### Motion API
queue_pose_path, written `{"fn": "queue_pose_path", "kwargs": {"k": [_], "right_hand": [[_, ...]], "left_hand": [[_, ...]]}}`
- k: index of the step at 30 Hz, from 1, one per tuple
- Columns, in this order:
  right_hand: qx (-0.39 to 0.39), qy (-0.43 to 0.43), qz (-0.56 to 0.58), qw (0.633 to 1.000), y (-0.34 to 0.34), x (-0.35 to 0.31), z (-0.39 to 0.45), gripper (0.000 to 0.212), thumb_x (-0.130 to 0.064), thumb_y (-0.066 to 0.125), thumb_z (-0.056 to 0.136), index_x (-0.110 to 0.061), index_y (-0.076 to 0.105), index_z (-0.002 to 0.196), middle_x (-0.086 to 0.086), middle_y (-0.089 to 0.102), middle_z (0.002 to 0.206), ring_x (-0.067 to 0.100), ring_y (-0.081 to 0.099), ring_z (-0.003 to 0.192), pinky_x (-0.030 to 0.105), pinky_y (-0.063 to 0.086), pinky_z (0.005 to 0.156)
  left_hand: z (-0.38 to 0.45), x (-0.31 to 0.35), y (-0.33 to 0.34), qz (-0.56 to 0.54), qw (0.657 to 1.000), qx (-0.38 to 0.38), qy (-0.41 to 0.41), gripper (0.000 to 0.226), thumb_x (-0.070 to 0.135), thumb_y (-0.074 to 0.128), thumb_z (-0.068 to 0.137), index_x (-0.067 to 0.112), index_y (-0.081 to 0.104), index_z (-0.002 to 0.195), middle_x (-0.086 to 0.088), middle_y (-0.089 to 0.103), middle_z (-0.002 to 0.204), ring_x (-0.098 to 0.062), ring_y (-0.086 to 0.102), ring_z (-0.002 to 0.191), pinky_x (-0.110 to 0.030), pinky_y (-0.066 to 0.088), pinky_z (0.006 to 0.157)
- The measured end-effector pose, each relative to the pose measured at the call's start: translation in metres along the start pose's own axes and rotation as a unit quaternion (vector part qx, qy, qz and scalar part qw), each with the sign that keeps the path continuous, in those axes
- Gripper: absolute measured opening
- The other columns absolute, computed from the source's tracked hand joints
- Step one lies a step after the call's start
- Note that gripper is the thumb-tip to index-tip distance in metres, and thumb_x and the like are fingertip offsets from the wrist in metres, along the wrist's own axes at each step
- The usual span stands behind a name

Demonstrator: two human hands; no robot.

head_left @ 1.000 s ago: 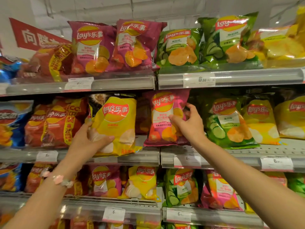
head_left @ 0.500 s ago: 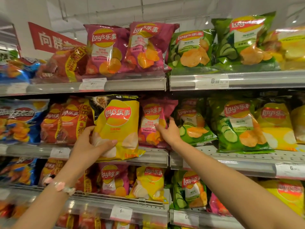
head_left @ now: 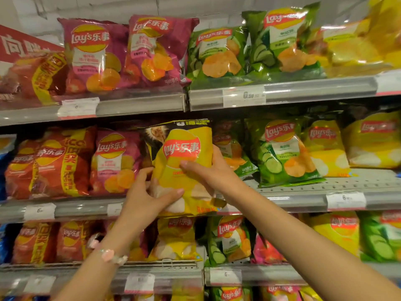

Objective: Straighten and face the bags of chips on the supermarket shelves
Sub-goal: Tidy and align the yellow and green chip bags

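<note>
Gripped from both sides: yellow chip bag (head_left: 184, 168), left hand (head_left: 147, 198) curled round its lower left corner, right hand (head_left: 208, 170) clasping its right edge. Held upright before the middle shelf (head_left: 303, 196), pink bag (head_left: 115, 161) at nine o'clock, green bag (head_left: 282, 153) at three o'clock.
</note>
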State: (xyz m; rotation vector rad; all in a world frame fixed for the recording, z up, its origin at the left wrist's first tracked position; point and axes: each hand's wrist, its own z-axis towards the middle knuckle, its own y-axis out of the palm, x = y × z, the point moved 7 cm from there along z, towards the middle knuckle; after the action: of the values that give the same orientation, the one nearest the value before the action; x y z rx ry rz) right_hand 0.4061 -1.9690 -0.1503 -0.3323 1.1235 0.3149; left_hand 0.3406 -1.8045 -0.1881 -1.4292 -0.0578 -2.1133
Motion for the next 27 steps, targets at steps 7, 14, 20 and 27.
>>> {"fn": "queue_pose_path", "kwargs": {"k": [7, 14, 20, 27], "right_hand": [[0.091, -0.004, -0.034, 0.995, -0.082, 0.004, -0.032, 0.065, -0.02, 0.081, 0.073, -0.021, 0.042, 0.125, -0.008, 0.062, 0.108, 0.003, 0.062, 0.096, 0.018, 0.053, 0.078], [0.139, -0.019, -0.041, 0.989, -0.168, 0.003, -0.065, 0.058, -0.01, 0.08, 0.073, -0.024, 0.048, 0.119, -0.012, 0.065, 0.102, -0.004, 0.066, 0.087, 0.018, 0.055, 0.074], [0.178, -0.017, -0.041, 0.983, -0.243, -0.003, -0.091, 0.054, 0.0, 0.077, 0.074, -0.013, 0.051, 0.12, -0.004, 0.068, 0.096, -0.002, 0.067, 0.077, 0.014, 0.052, 0.066], [0.248, -0.001, -0.062, 0.967, -0.334, -0.006, -0.106, 0.051, -0.014, 0.079, 0.074, -0.016, 0.054, 0.118, 0.002, 0.068, 0.104, 0.016, 0.067, 0.094, 0.03, 0.056, 0.076]], "left_hand": [[0.007, 0.025, 0.081, -0.099, 0.988, -0.112, -0.046, 0.095, 0.065, 0.083, 0.039, 0.026, 0.052, 0.119, -0.006, 0.07, 0.102, -0.018, 0.07, 0.091, -0.032, 0.055, 0.074], [0.006, 0.065, 0.168, -0.203, 0.964, -0.16, -0.054, 0.056, 0.035, 0.078, 0.048, 0.026, 0.055, 0.098, 0.001, 0.073, 0.085, -0.007, 0.071, 0.068, -0.017, 0.05, 0.049], [-0.004, 0.097, 0.243, -0.247, 0.949, -0.193, -0.038, 0.067, 0.031, 0.081, 0.044, 0.01, 0.063, 0.105, -0.007, 0.075, 0.093, -0.018, 0.072, 0.083, -0.025, 0.056, 0.062], [-0.012, 0.125, 0.319, -0.159, 0.957, -0.238, 0.044, 0.065, 0.041, 0.079, 0.05, 0.028, 0.054, 0.109, 0.006, 0.064, 0.104, -0.006, 0.066, 0.092, -0.012, 0.051, 0.071]]}}
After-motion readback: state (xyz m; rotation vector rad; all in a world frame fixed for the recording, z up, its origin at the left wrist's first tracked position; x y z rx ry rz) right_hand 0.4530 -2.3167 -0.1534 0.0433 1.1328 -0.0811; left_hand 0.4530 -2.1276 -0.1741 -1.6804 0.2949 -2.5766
